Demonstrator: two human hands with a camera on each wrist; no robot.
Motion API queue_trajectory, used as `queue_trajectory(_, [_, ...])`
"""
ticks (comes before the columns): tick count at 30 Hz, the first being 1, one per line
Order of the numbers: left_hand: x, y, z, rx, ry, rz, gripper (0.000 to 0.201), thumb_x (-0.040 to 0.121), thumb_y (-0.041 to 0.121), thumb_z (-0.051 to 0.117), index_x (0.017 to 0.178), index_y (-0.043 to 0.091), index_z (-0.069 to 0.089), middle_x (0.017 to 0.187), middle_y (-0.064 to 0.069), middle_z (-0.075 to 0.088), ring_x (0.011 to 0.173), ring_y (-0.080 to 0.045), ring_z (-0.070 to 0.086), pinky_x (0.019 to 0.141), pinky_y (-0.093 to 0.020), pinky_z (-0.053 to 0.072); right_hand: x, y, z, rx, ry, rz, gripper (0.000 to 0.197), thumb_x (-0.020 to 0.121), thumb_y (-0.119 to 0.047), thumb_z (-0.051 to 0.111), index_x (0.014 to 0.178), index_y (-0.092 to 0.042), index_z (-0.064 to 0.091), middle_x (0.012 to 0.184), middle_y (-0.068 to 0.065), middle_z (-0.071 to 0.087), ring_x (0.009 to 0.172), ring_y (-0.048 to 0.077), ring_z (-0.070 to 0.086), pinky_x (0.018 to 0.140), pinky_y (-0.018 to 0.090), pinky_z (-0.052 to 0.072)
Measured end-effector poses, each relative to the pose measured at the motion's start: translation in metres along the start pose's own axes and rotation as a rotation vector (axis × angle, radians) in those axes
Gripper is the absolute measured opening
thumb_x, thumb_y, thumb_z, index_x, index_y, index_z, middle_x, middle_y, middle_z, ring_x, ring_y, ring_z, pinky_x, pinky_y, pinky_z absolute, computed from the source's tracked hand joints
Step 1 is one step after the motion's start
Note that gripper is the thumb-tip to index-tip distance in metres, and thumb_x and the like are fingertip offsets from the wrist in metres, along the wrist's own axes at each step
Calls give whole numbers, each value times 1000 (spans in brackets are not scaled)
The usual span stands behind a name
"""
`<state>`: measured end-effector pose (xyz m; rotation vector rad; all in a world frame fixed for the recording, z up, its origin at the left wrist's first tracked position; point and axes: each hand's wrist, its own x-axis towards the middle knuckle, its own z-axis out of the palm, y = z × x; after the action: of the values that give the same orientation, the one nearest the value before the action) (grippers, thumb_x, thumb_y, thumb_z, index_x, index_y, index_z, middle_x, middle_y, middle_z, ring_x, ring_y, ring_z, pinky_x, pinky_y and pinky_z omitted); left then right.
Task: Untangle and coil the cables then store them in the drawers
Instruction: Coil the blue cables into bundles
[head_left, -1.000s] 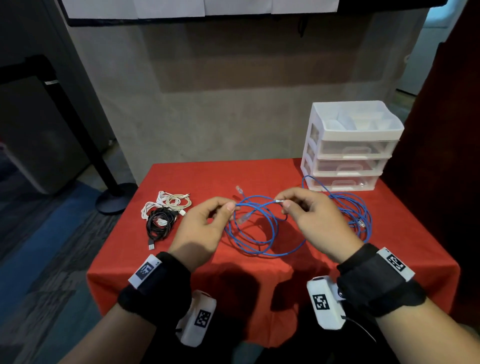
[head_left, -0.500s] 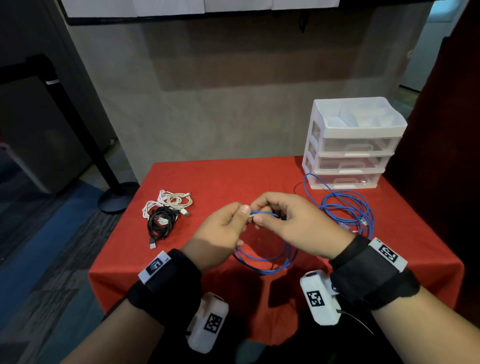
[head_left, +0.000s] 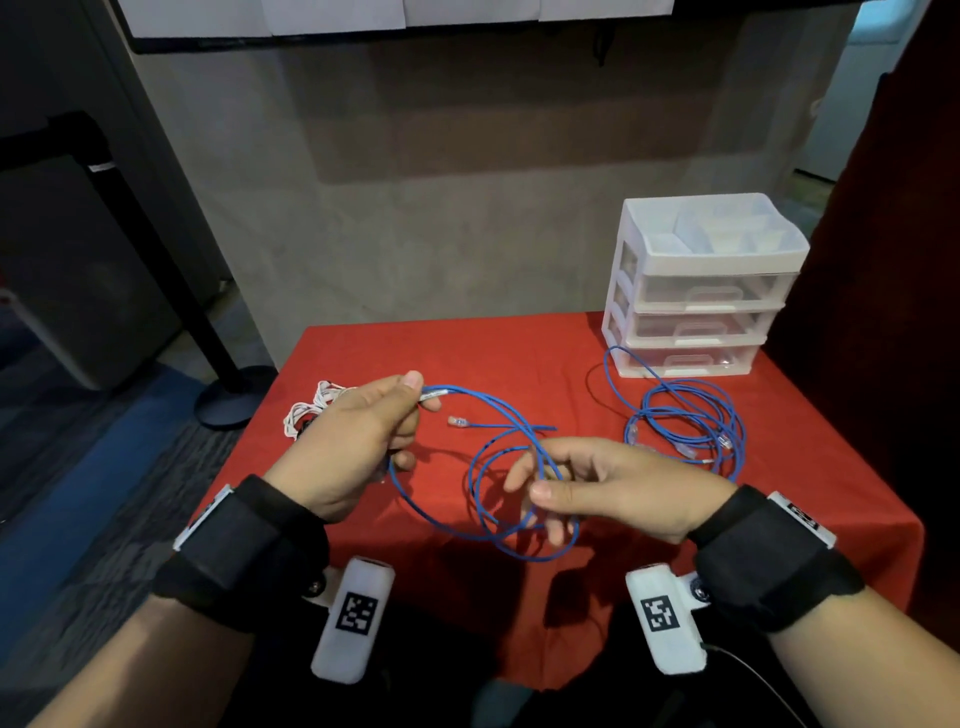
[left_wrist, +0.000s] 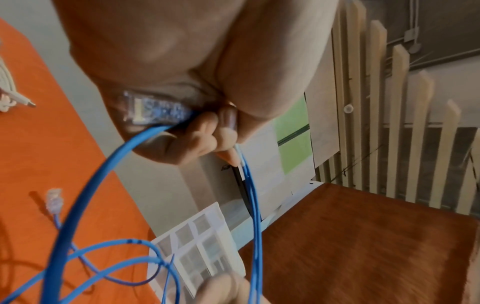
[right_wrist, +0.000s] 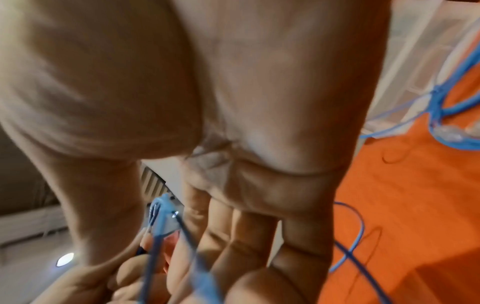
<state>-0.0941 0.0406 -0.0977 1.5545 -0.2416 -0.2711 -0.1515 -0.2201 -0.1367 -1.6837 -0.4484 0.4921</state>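
I hold a blue network cable (head_left: 498, 415) in loose loops above the red table (head_left: 363, 343). My left hand (head_left: 410, 397) pinches it near one end; in the left wrist view the clear plug (left_wrist: 155, 109) lies in the curled palm. My right hand (head_left: 530, 483) is lower and to the right, fingers spread and nearly straight, with the loops running across them (right_wrist: 155, 236). The cable's other plug (head_left: 457, 421) hangs free between my hands. A second blue cable (head_left: 685, 421) lies piled in front of the white three-drawer unit (head_left: 701, 291), whose drawers are closed.
A white cable bundle (head_left: 311, 410) lies at the table's left, partly hidden behind my left hand. The drawer unit's top tray (head_left: 717, 234) has open compartments. A post with a round base (head_left: 234, 395) stands on the floor to the left.
My hands were pinching the cable together at the centre. Now they are apart: the left has risen leftward with the cable end, and the right has opened inside the loops.
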Motion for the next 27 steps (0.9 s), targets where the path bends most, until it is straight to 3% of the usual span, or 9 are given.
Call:
queue_trajectory(3, [1,1,-15,-4,38,-18,35,106,35,45,89,8,61,60,5,26,54,-8,20,46,-19,32,-2,-5,-4,-182,133,-63,24,106,-26,53,106,-7,67,65,3,57,57,13,45,59,22,38])
queue_trajectory(5, [1,1,-25,31,29,-51,37,106,35,45,91,7,63,59,5,26,54,-8,20,46,-19,32,-3,-11,-16,-117,360,-130,30,108,-26,46,93,-8,66,55,0,39,52,10,33,55,24,29])
queue_trajectory(7, [-1,0,-31,39,-2,-70,39,106,35,44,84,14,69,61,4,24,55,-9,18,47,-20,32,-4,-18,-33,33,578,-155,32,109,-22,42,87,-9,61,55,-4,28,50,9,23,55,31,20])
queue_trajectory(10, [-3,2,-32,41,-29,-68,54,107,33,42,61,28,70,63,3,22,56,-10,16,49,-21,30,-6,-27,-51,56,738,-189,32,109,-22,42,84,-11,59,55,-5,25,50,10,21,58,38,15])
queue_trajectory(15, [-1,3,-35,53,16,-46,46,107,35,43,68,23,65,62,4,25,57,-11,20,54,-27,31,-16,-30,-77,272,971,-260,33,109,-25,44,81,-18,61,53,-5,28,48,9,20,55,29,18])
queue_trajectory(19, [2,-2,-36,-71,109,-68,37,105,40,45,81,17,60,61,5,24,62,-14,13,50,-22,31,-28,-25,-81,294,918,-256,32,107,-24,46,83,-19,66,61,-2,41,55,9,33,51,20,28])
queue_trajectory(22, [2,-5,-28,-283,166,-69,36,104,45,46,86,15,56,62,6,23,55,-9,19,46,-19,36,-23,-12,-53,-7,784,-75,29,106,-20,51,87,-18,72,76,-6,62,64,8,49,59,28,40])
queue_trajectory(24, [2,-9,-18,-413,182,-88,35,104,45,46,87,16,56,61,6,23,51,-7,23,48,-19,37,-17,-1,-30,-188,703,14,25,105,-19,54,93,-19,77,72,-13,65,63,11,48,58,29,42])
queue_trajectory(27, [3,-22,4,-595,220,-139,34,106,41,43,82,19,52,55,9,24,44,-4,25,46,-16,34,-2,7,4,-5,664,-27,25,105,-9,52,97,-12,76,76,0,65,68,19,60,60,27,55])
